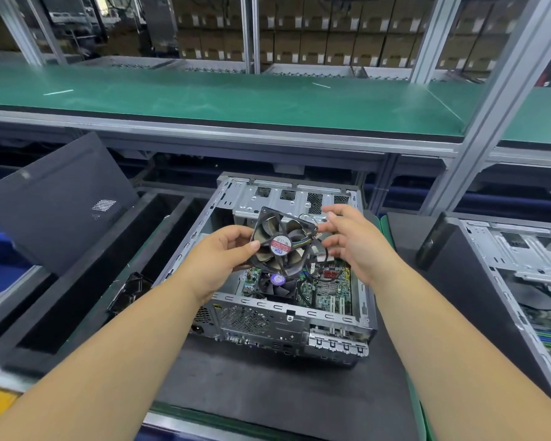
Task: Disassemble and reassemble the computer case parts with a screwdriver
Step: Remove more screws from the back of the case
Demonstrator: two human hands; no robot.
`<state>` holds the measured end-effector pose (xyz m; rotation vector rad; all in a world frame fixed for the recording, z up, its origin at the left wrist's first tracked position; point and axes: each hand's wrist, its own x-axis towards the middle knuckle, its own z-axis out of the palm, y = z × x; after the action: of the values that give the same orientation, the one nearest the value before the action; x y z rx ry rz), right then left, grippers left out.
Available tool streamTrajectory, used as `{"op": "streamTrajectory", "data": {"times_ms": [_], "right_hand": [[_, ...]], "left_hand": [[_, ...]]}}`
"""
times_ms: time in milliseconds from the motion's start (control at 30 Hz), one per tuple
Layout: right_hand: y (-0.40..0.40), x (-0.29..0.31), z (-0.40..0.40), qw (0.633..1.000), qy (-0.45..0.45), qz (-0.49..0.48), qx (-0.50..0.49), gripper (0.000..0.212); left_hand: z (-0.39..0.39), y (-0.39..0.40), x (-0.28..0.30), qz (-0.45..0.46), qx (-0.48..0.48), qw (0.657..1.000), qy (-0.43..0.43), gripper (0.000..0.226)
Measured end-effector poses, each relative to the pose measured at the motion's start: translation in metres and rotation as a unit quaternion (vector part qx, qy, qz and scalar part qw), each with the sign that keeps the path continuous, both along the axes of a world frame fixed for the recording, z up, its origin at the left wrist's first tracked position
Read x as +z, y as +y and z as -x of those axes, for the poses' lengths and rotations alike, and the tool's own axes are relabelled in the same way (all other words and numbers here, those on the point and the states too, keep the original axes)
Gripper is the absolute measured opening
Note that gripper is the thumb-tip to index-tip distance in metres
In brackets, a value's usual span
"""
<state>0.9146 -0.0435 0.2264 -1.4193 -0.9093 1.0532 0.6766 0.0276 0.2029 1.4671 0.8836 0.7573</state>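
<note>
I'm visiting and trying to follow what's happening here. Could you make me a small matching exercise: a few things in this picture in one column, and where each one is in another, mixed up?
Things:
1. case fan
2. side panel
3. motherboard
4. second computer case

Places:
A. leaning at the far left
B. inside the open computer case
C. held up by the left hand
D. at the right edge

Pairs: 1-C, 2-A, 3-B, 4-D

The right hand is by the fan's wires, fingers relaxed.
</note>
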Motion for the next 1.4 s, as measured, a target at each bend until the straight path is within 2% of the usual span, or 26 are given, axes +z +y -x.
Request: {"op": "streamTrajectory", "data": {"times_ms": [100,233,367,500,567,667,767,900,1000,1067,1133,1200,1267,1333,1400], "right_hand": [[-0.001,0.002,0.000,0.997,-0.032,-0.007,0.063,0.034],[-0.001,0.001,0.002,0.984,-0.152,-0.005,0.088,0.020],[-0.002,-0.002,0.003,0.978,-0.192,0.011,0.085,0.019],[-0.009,-0.009,0.007,0.956,-0.270,0.048,0.106,0.019],[-0.012,-0.015,0.012,0.946,-0.289,0.076,0.127,0.019],[-0.016,-0.021,0.023,0.935,-0.301,0.100,0.160,0.016],[-0.018,-0.025,0.032,0.929,-0.297,0.115,0.187,0.017],[-0.019,-0.031,0.036,0.913,-0.310,0.124,0.232,0.024],[-0.017,-0.032,0.034,0.909,-0.305,0.143,0.245,0.021],[-0.015,-0.032,0.033,0.912,-0.261,0.172,0.265,0.012],[-0.013,-0.032,0.035,0.910,-0.243,0.196,0.273,0.023],[-0.009,-0.033,0.035,0.894,-0.290,0.208,0.271,0.039],[-0.005,-0.033,0.030,0.860,-0.372,0.213,0.276,0.047],[-0.002,-0.033,0.025,0.816,-0.458,0.217,0.279,0.038],[0.001,-0.034,0.020,0.771,-0.533,0.210,0.277,0.019]], "left_hand": [[0.000,0.001,-0.004,0.001,-0.004,1.000,0.010,0.017],[0.000,0.000,-0.003,-0.009,-0.014,1.000,0.016,0.015],[0.001,-0.001,0.001,-0.065,-0.018,0.996,0.065,0.016],[0.002,0.003,0.005,-0.100,-0.051,0.988,0.103,0.031],[0.001,0.006,0.004,-0.118,-0.076,0.979,0.147,0.027],[-0.001,0.006,-0.001,-0.144,-0.130,0.950,0.243,0.016],[-0.001,0.006,-0.006,-0.169,-0.160,0.926,0.298,0.014],[0.001,0.009,-0.012,-0.156,-0.181,0.915,0.324,0.011],[0.001,0.011,-0.010,-0.147,-0.195,0.912,0.329,0.009],[-0.001,0.014,-0.008,-0.163,-0.226,0.890,0.361,0.012],[-0.004,0.016,-0.006,-0.173,-0.256,0.865,0.395,0.015],[-0.005,0.020,-0.006,-0.170,-0.269,0.856,0.407,0.014],[-0.006,0.023,-0.005,-0.175,-0.280,0.848,0.415,0.019],[-0.007,0.026,-0.005,-0.175,-0.287,0.845,0.415,0.028],[-0.010,0.029,-0.004,-0.166,-0.297,0.844,0.415,0.033]]}}
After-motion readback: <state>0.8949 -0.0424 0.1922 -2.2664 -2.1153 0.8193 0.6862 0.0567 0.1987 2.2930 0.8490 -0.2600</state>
